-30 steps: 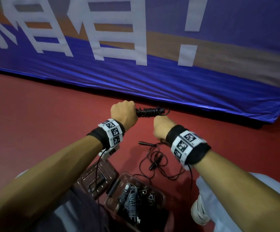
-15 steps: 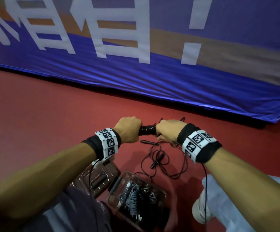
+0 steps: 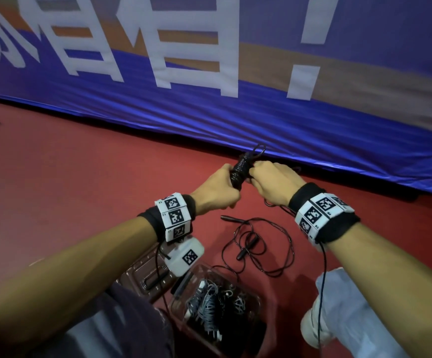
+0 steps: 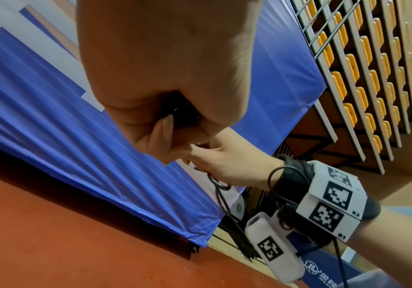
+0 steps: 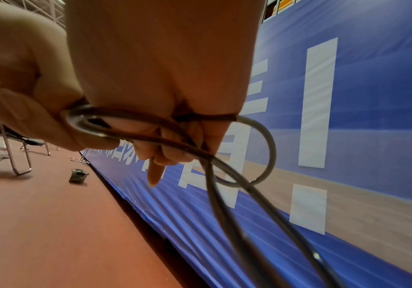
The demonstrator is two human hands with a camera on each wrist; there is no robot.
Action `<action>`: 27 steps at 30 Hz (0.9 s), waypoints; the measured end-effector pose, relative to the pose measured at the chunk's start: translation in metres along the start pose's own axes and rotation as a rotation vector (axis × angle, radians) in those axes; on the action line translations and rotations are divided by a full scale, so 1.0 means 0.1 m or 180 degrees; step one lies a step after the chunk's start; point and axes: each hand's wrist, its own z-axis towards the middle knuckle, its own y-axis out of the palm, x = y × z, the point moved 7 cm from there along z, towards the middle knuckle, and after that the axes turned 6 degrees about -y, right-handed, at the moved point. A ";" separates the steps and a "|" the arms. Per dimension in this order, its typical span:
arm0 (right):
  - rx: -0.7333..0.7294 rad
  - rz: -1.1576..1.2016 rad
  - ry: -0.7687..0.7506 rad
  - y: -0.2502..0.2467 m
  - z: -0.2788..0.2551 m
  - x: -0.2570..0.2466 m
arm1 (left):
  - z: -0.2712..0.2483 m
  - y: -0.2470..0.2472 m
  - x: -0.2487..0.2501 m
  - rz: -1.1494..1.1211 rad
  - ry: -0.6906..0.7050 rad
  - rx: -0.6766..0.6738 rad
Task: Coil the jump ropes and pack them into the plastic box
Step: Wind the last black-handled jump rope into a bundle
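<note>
My left hand (image 3: 218, 188) grips a black jump rope bundle (image 3: 240, 169), its cord wound tightly around the handles, tilted up to the right. My right hand (image 3: 274, 183) pinches the rope's free cord beside the bundle; in the right wrist view a loop of cord (image 5: 261, 148) hangs from its fingers (image 5: 170, 148). A second black jump rope (image 3: 257, 248) lies loose and tangled on the red floor below my hands. The clear plastic box (image 3: 255, 304) stands open at the bottom centre, with several coiled ropes (image 3: 209, 306) inside.
The box lid (image 3: 142, 276) lies open to the left of the box. A blue banner (image 3: 261, 120) runs along the far edge of the red floor (image 3: 67, 177). My knee and white shoe (image 3: 313, 329) are at the lower right. Folding chairs (image 5: 10, 148) stand far off.
Both hands have moved right and closer together. The bundle has swung from lying level to tilting upward, and my right hand has shifted its hold on the cord at the bundle's side.
</note>
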 end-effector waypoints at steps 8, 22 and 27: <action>0.0223 -0.0126 0.0109 -0.09 -0.02 0.03 | -0.06 0.06 0.16 -0.0592 0.0019 -0.0078; 0.0364 -0.0098 0.0511 -0.15 -0.05 -0.01 | 0.01 0.10 0.25 -0.1885 -0.0336 -0.0241; 0.0335 -0.0189 0.0562 -0.14 -0.07 -0.09 | 0.03 0.03 0.23 -0.1812 -0.0492 -0.0048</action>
